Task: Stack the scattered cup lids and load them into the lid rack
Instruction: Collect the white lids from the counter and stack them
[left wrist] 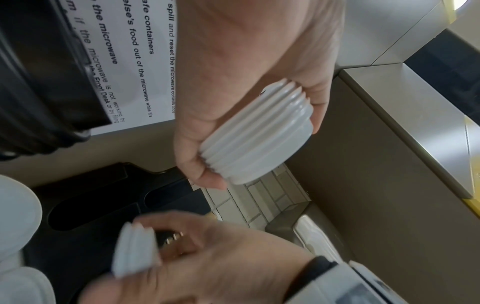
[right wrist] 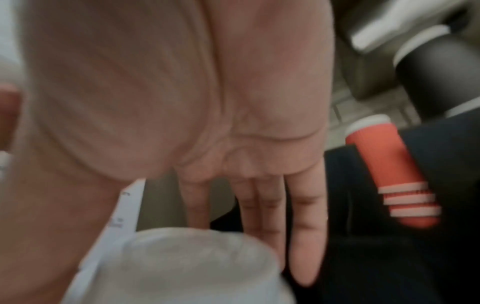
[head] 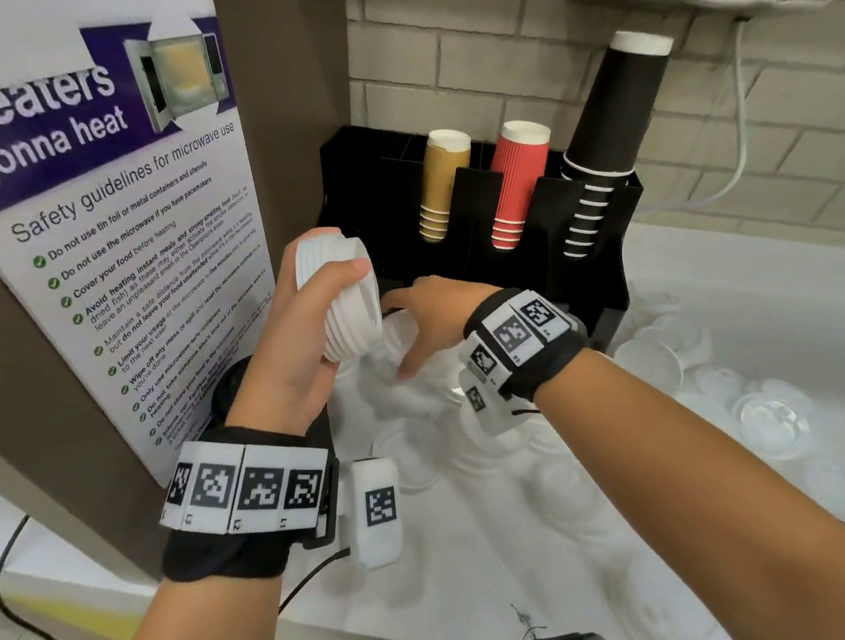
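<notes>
**White plastic stack in your left hand, more lids below**

White plastic lids, nested, sit in your left hand (head: 302, 326): thumb and fingers curl round the stack of lids (head: 343, 296), its long axis tilted, one end up toward the poster (head: 108, 236). Your right hand (head: 436, 318) is just right of and below it, fingers pinching a few lids (left wrist: 137, 253) edge-on, so that small bundle is probably what joins the stack next. Loose lids (head: 652, 364) are scattered on the counter (head: 768, 286) beneath and to the right. The black rack (head: 606, 271) stands directly behind both hands. The poster reads "Heaters gonna heat" and "Safety guidelines for microwave use".
</notes>
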`<action>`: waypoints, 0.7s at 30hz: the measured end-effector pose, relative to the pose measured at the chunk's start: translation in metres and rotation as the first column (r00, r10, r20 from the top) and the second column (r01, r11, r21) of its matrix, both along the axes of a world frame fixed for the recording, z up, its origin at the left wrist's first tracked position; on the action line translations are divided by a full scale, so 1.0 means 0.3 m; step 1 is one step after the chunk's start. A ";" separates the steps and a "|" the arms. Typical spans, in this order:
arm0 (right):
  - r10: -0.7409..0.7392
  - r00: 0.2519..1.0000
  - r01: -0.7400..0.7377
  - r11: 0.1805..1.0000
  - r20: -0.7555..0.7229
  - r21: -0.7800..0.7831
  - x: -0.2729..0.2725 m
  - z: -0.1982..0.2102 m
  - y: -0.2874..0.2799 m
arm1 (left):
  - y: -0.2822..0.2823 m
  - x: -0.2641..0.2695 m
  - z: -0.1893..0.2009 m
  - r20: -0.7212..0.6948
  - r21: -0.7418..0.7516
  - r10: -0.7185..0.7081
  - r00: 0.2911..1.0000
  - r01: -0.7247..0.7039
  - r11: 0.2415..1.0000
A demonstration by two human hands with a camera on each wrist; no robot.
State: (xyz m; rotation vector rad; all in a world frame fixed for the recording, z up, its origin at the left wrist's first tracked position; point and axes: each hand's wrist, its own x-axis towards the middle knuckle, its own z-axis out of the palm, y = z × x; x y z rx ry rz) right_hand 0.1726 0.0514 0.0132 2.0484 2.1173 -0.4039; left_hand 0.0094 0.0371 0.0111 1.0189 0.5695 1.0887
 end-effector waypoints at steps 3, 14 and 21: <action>-0.023 0.998 0.026 0.998 -0.060 0.056 0.002 -0.008 0.017 | -0.001 0.003 -0.002 0.014 0.003 -0.003 1.000 0.003 1.000; 0.002 0.990 0.033 0.969 0.144 -0.244 0.104 -0.118 0.029 | 0.004 0.019 -0.016 -0.029 -0.019 -0.033 0.999 0.033 0.999; -0.030 0.999 0.031 0.995 0.015 -0.094 0.135 -0.143 0.021 | 0.004 0.023 -0.027 -0.006 -0.022 -0.073 0.997 0.073 0.997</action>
